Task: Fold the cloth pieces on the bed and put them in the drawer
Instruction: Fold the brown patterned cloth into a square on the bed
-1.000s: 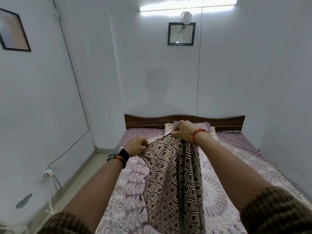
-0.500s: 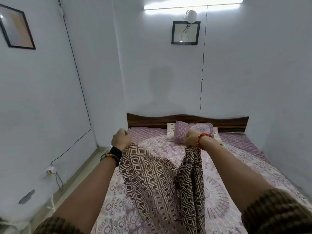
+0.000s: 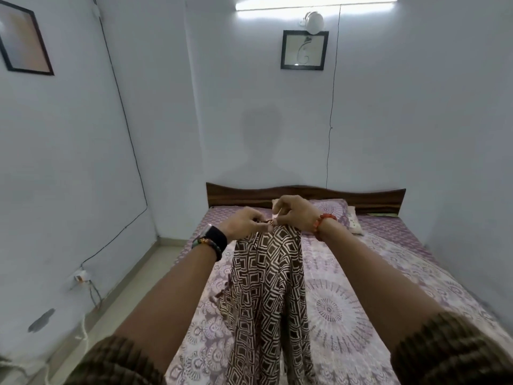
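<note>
Far left of the frame: pale wall, framed picture at the upper left, thin black cable running down to a socket low on the wall, strip of floor beside the bed.

Left of centre: left hand, dark watch and beaded band on the wrist, thumb and fingers curled and pinching the top edge of the patterned cloth.

Centre: brown-and-white patterned cloth held up by that top edge, gathered narrow between the two hands, hanging down in long folds over the middle of the bed toward the bottom edge of the frame. Lilac printed bedsheet beneath, dark wooden headboard at the back, second framed picture high on the far wall under a tube light.

Right of centre: right hand, just beside the left and nearly touching it, orange bead bracelet at the wrist, fingertips bent and clamped on the same top edge of the cloth. Pillows behind the wrist, against the headboard.

Lower corners: ribbed brown sleeves pushed up both forearms.
</note>
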